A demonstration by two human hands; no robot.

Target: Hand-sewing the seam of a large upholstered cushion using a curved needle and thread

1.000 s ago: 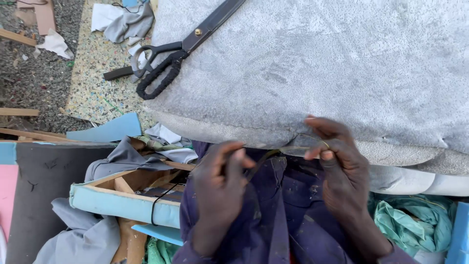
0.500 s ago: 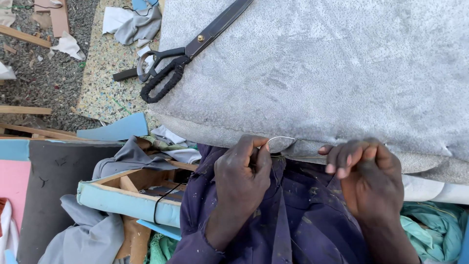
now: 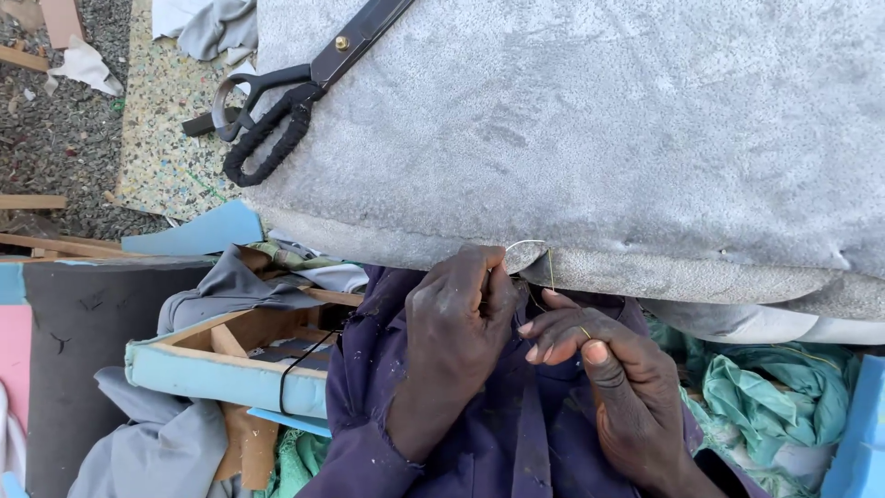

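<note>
A large grey upholstered cushion [image 3: 599, 120] fills the upper right of the head view. My left hand [image 3: 456, 323] pinches a curved needle [image 3: 525, 246] at the cushion's near seam edge. My right hand [image 3: 608, 378] sits just to the right and below, fingers bent around a thin yellowish thread [image 3: 551, 269] that runs up to the seam. Large black scissors [image 3: 295, 88] lie shut on the cushion's far left corner, handles hanging over the edge. I wear dark purple clothing [image 3: 516, 433].
A small wooden frame padded with light blue foam [image 3: 221, 373] stands at lower left, grey fabric scraps [image 3: 157, 452] around it. Speckled foam sheet [image 3: 166, 120] and gravel lie upper left. Crumpled teal cloth [image 3: 765, 387] sits at right.
My left hand moved right along the seam with the needle. My right hand moved left and lower, closing in beside it and drawing the thread.
</note>
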